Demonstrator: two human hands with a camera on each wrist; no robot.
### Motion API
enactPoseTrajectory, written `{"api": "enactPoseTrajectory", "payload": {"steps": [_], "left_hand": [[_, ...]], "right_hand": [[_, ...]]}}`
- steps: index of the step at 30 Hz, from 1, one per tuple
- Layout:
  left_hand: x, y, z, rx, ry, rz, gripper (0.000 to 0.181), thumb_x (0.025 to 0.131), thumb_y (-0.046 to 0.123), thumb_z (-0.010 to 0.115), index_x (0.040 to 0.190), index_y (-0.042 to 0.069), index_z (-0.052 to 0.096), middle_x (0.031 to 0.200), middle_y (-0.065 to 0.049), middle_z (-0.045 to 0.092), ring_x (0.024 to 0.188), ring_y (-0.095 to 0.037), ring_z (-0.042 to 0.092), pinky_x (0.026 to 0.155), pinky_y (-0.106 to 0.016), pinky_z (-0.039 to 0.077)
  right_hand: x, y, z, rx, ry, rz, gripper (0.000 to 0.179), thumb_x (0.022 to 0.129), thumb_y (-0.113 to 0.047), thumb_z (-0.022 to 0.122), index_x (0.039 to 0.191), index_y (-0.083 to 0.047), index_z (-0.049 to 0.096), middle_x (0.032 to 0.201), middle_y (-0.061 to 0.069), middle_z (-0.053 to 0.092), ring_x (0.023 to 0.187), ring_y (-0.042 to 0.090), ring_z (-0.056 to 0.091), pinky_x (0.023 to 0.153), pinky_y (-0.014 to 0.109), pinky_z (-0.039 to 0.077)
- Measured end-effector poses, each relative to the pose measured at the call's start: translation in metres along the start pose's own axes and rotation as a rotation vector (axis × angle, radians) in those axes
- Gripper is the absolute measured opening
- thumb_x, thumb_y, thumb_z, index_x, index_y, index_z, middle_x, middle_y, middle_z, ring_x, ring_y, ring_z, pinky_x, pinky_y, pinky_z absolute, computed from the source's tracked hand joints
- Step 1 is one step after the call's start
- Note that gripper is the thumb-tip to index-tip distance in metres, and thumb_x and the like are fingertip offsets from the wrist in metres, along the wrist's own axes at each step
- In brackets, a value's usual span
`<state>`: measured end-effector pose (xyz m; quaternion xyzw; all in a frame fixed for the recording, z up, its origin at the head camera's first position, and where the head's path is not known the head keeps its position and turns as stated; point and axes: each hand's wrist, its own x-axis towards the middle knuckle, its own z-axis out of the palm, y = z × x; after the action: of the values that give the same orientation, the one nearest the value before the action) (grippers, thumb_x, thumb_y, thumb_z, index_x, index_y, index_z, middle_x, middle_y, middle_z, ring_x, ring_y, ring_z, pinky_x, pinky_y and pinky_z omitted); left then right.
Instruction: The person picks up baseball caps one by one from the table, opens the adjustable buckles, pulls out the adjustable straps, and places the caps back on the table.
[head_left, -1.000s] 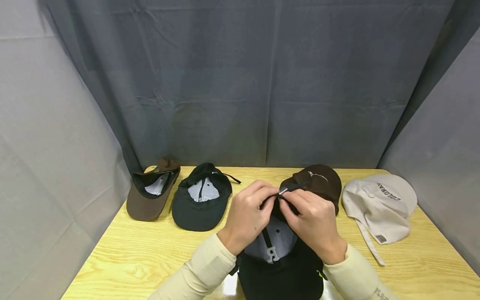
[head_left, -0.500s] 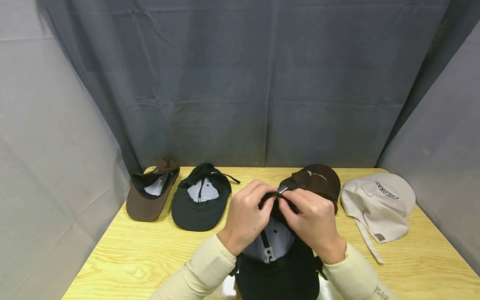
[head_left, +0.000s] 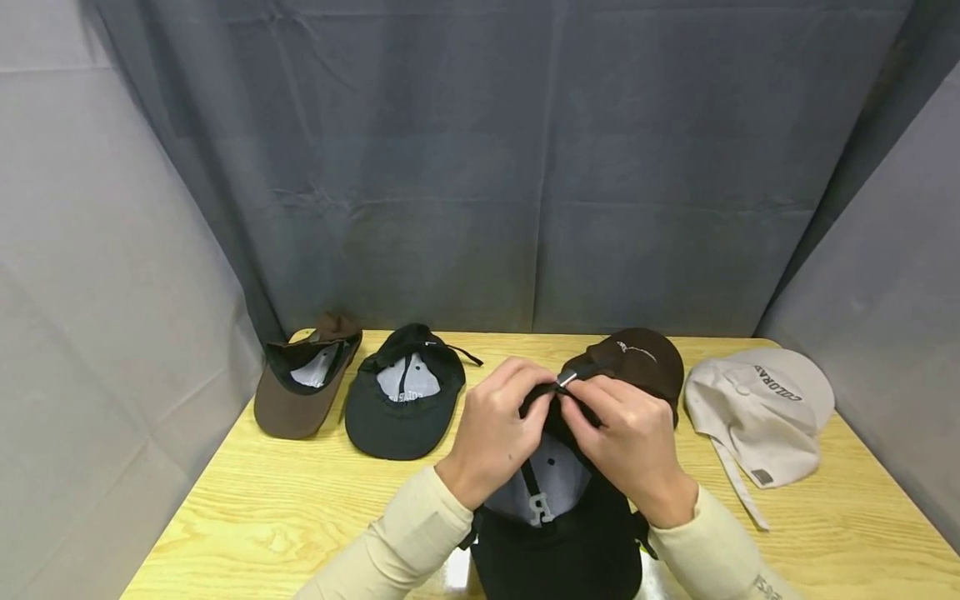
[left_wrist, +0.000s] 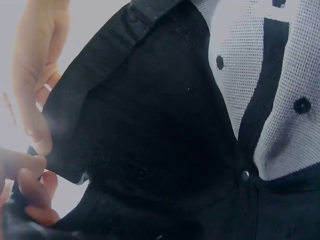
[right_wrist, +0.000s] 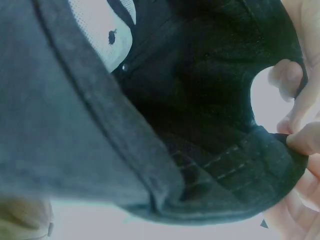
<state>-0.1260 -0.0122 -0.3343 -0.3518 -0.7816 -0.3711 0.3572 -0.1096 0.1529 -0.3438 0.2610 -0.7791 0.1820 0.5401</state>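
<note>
A black cap [head_left: 558, 554] hangs inside up between both hands, its brim toward me. At its back is a strap with a small metal buckle [head_left: 567, 378]. The left hand [head_left: 497, 433] pinches the strap on the buckle's left side. From the right, the right hand [head_left: 630, 437] pinches the strap beside the buckle, the two sets of fingertips nearly meeting. In the left wrist view the cap's dark inside and pale mesh lining [left_wrist: 240, 65] fill most of the frame. Fingers grip the stitched strap [right_wrist: 250, 160] in the right wrist view. The fingers partly hide the strap.
On the wooden table [head_left: 247, 517] lie a brown cap [head_left: 296, 408] and a black cap [head_left: 397, 425] at left. A dark brown cap [head_left: 645, 362] sits behind the right hand, with a beige cap [head_left: 765, 408] farther right. A grey curtain [head_left: 405, 167] closes the back.
Both hands keep their pinch on the strap at almost the same place. The held cap's brim has shifted very slightly left.
</note>
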Motion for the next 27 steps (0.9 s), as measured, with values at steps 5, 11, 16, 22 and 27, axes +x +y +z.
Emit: {"api": "enactPoseTrajectory", "payload": {"steps": [5,11,16,22,27], "left_hand": [[-0.0002,0.0008,-0.0005,0.0,0.0,-0.003,0.011,0.086,0.003,0.071,0.093,0.01,0.075,0.09,0.0,0.07,0.086,-0.01,0.07,0.079,-0.019,0.056],[-0.0015,0.0003,0.0001,0.026,0.009,0.0,0.007,0.085,0.005,0.073,0.086,0.012,0.074,0.084,0.001,0.069,0.078,-0.008,0.068,0.07,-0.017,0.054],[-0.0022,0.0003,0.0,0.043,0.014,0.002,0.006,0.085,0.007,0.073,0.087,0.012,0.074,0.083,0.002,0.069,0.077,-0.008,0.068,0.07,-0.017,0.054],[-0.0007,0.0029,-0.0007,0.062,0.011,-0.003,0.009,0.085,0.006,0.073,0.092,0.011,0.073,0.09,0.001,0.069,0.084,-0.01,0.069,0.076,-0.021,0.056],[-0.0017,0.0063,0.0016,0.054,-0.02,-0.03,0.013,0.086,0.005,0.071,0.097,0.01,0.072,0.096,-0.001,0.067,0.089,-0.012,0.069,0.079,-0.024,0.057]], "right_hand": [[0.0007,-0.0003,-0.001,-0.008,-0.004,-0.011,0.026,0.092,-0.023,0.057,0.083,-0.008,0.076,0.072,0.002,0.071,0.063,0.019,0.068,0.056,0.036,0.052],[-0.0007,-0.0003,-0.0012,0.028,-0.007,0.014,0.018,0.087,-0.018,0.062,0.082,-0.008,0.076,0.072,0.002,0.072,0.061,0.017,0.067,0.055,0.034,0.051],[-0.0011,0.0003,-0.0002,0.057,0.003,0.025,0.013,0.082,-0.014,0.065,0.082,-0.007,0.076,0.071,0.003,0.073,0.06,0.016,0.066,0.055,0.033,0.05],[0.0008,-0.0002,-0.0005,0.042,0.002,0.013,0.016,0.085,-0.016,0.063,0.082,-0.008,0.076,0.071,0.002,0.072,0.062,0.018,0.067,0.056,0.035,0.051],[0.0014,-0.001,-0.0031,0.01,-0.027,0.001,0.016,0.085,-0.016,0.063,0.082,-0.007,0.076,0.072,0.003,0.071,0.064,0.019,0.067,0.057,0.037,0.052]]}}
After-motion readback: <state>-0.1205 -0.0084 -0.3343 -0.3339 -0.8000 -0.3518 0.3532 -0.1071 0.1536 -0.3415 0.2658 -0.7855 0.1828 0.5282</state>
